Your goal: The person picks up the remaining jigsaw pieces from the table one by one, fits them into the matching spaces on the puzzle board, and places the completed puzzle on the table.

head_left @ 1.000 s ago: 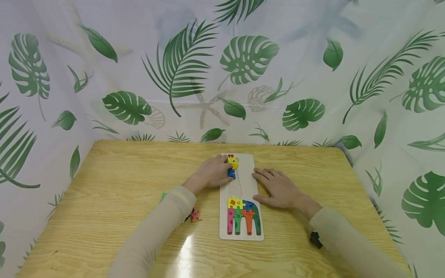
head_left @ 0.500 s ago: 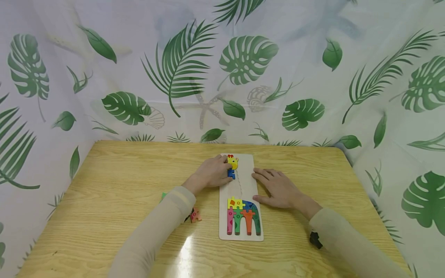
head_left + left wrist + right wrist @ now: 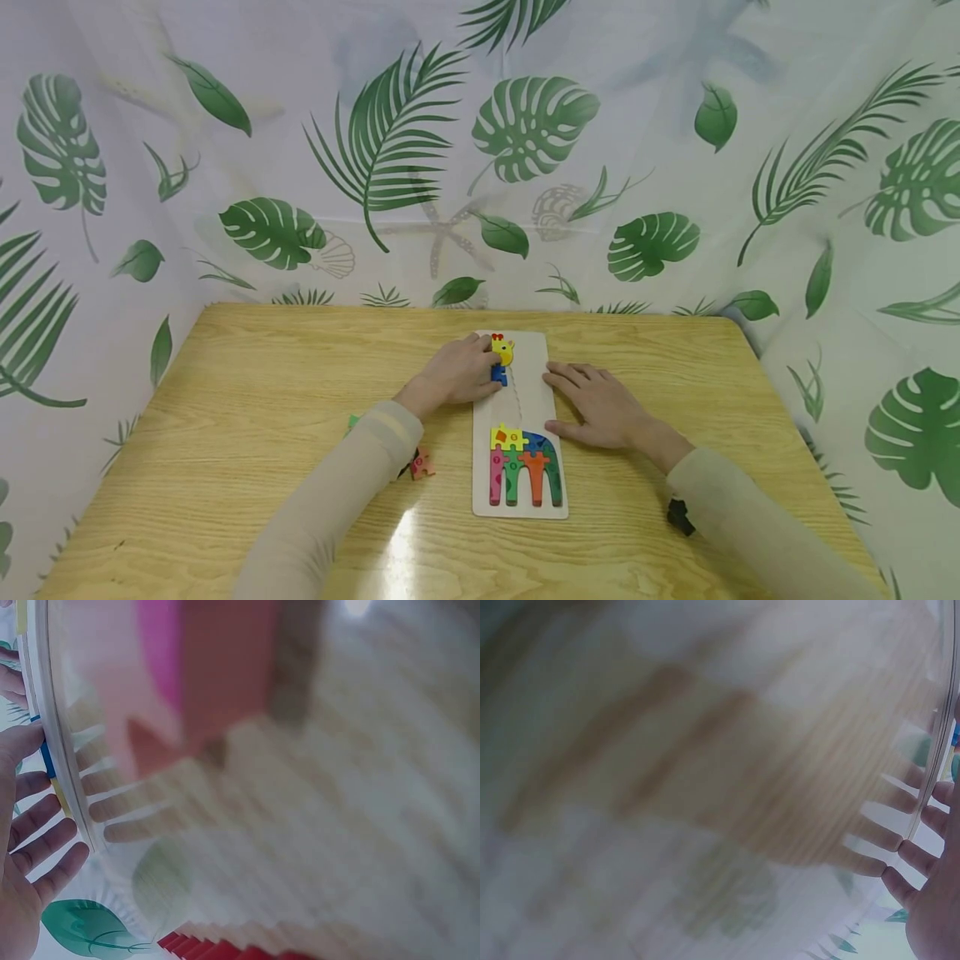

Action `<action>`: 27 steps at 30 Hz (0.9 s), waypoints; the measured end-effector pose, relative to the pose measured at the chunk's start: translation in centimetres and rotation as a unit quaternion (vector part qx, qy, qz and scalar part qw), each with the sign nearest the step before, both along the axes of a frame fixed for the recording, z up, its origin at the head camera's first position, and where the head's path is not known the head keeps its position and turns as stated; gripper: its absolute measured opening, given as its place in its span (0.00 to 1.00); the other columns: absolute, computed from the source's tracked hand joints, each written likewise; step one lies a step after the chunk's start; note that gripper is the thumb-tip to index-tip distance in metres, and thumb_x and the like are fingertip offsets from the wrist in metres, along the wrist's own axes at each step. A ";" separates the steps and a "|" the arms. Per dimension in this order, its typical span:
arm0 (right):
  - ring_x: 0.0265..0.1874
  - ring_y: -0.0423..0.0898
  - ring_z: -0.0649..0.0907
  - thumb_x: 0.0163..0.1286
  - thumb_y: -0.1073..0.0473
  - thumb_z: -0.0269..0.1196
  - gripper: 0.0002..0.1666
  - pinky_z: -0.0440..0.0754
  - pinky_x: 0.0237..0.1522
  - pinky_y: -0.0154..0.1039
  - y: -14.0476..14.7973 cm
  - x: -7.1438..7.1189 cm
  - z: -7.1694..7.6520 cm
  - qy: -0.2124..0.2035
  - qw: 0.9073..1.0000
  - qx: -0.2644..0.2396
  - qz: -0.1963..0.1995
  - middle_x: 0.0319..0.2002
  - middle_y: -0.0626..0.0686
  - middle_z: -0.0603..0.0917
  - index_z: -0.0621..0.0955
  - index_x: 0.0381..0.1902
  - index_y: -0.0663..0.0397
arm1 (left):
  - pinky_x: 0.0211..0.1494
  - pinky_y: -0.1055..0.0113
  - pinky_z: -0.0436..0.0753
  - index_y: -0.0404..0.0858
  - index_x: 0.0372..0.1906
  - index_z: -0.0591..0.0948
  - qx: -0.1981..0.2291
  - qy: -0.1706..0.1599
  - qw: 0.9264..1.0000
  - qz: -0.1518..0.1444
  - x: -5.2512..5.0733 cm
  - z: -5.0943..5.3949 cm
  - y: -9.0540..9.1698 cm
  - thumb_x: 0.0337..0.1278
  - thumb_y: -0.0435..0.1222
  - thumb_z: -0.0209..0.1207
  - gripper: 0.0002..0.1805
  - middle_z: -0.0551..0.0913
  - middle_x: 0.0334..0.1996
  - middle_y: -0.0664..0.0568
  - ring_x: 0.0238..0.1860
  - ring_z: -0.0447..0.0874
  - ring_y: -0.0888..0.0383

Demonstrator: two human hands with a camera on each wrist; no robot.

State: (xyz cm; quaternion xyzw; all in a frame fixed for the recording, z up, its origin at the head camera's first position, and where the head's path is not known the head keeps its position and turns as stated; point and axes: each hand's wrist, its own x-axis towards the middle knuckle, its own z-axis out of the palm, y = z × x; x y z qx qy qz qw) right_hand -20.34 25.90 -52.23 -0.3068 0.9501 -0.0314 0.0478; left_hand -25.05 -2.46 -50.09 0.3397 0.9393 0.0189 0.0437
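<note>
A pale puzzle board (image 3: 531,392) lies upright in front of me, with a giraffe puzzle partly laid on it. My left hand (image 3: 459,371) rests at the board's upper left, fingertips touching the yellow giraffe head piece (image 3: 506,352) and the thumb beside the blue neck piece (image 3: 498,375). In the left wrist view its fingers (image 3: 46,832) are spread. My right hand (image 3: 600,408) lies flat against the board's right edge, fingers extended and holding nothing. Lower on the board sit a yellow body piece (image 3: 510,439), a blue one (image 3: 537,442) and several coloured leg pieces (image 3: 534,483).
Left of the board lies a pinkish-red puzzle piece (image 3: 422,463). A green piece (image 3: 352,422) shows partly behind the left sleeve (image 3: 337,492). A black object (image 3: 680,518) is at the right sleeve. The wooden table (image 3: 247,375) meets a leaf-patterned cloth (image 3: 420,125) at the back.
</note>
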 end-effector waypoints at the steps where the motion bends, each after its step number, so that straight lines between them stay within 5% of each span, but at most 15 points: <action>1: 0.78 0.60 0.70 0.72 0.19 0.51 0.51 0.69 0.76 0.67 0.0 0.0 0.0 0.000 1.000 -0.001 0.000 0.83 0.51 0.65 0.67 0.81 0.42 | 0.61 0.60 0.86 0.45 0.65 0.84 -0.002 0.002 1.000 -0.001 0.0 0.0 0.0 0.73 0.57 0.60 0.28 0.82 0.63 0.47 0.56 0.80 0.53; 21: 0.78 0.61 0.69 0.72 0.21 0.53 0.51 0.69 0.76 0.68 -0.1 0.2 0.3 -0.004 1.000 -0.003 0.001 0.83 0.52 0.65 0.67 0.81 0.44 | 0.64 0.57 0.85 0.45 0.69 0.81 -0.015 -0.002 1.000 0.001 0.2 -0.1 0.1 0.75 0.59 0.57 0.30 0.80 0.66 0.46 0.61 0.80 0.51; 27: 0.78 0.61 0.69 0.72 0.20 0.52 0.51 0.68 0.76 0.68 -0.1 0.2 0.3 -0.008 1.000 -0.002 -0.003 0.83 0.51 0.65 0.66 0.82 0.43 | 0.74 0.52 0.80 0.46 0.72 0.78 -0.007 -0.022 1.000 0.018 0.7 0.3 0.1 0.73 0.60 0.57 0.33 0.76 0.72 0.44 0.71 0.77 0.46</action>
